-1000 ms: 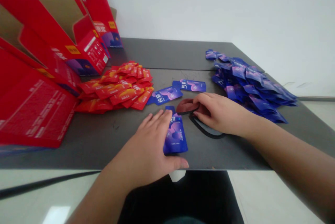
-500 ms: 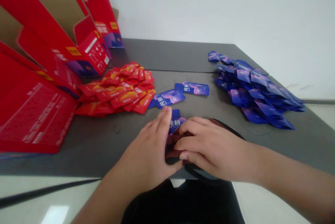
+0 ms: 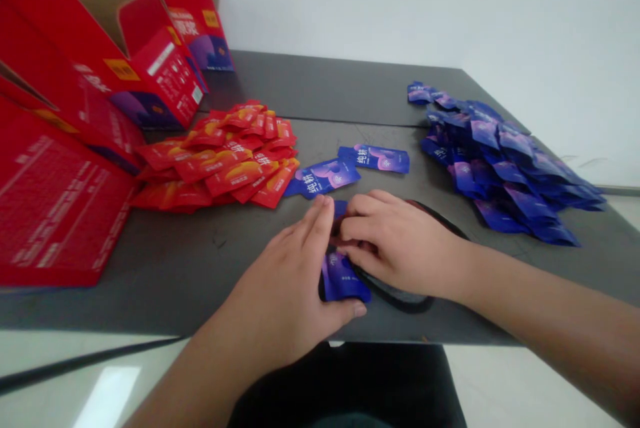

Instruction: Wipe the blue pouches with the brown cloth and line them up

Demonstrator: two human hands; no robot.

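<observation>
Your left hand lies flat, grip wide, fingers stretched out and thumb against the near end of the blue sachet, which lies on the worktop close to its front edge. Your right hand curls its fingers over the sachet's far end; whether that grip pinches anything cannot be told. A black loop lies under it.

Bright even light, soft, edges warped
</observation>
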